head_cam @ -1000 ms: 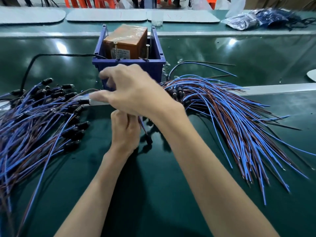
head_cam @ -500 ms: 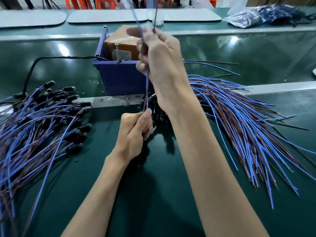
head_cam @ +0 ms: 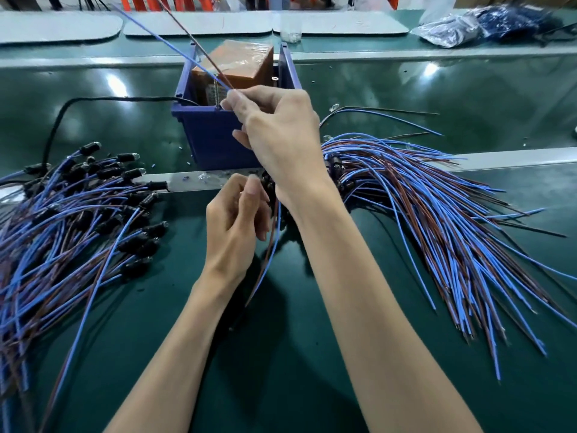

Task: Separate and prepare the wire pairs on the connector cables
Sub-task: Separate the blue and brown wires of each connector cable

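My right hand (head_cam: pixel 281 132) pinches one connector cable in front of the blue bin. Its blue wire (head_cam: pixel 175 48) and brown wire (head_cam: pixel 187 35) run up and to the left from my fingertips, spread apart at their far ends. Just below, my left hand (head_cam: pixel 237 220) has its fingers curled, with thumb and forefinger pinched at the top of a second blue-and-brown pair (head_cam: pixel 272 245) that hangs down to the belt. Its connector is hidden. One pile of cables with black connectors (head_cam: pixel 78 214) lies at the left. Another pile (head_cam: pixel 437 207) fans out at the right.
The blue bin (head_cam: pixel 215 135) holds an orange-brown box (head_cam: pixel 240 67). A black cord (head_cam: pixel 62 120) leads into it from the left. A metal strip (head_cam: pixel 512 159) crosses the green belt. Plastic bags (head_cam: pixel 468 23) and white mats (head_cam: pixel 59 26) lie at the back.
My right hand rose from beside the left pile, drawing a cable upward. Its wires stood upright and now slant up-left, spread apart. My left hand now pinches a second pair.
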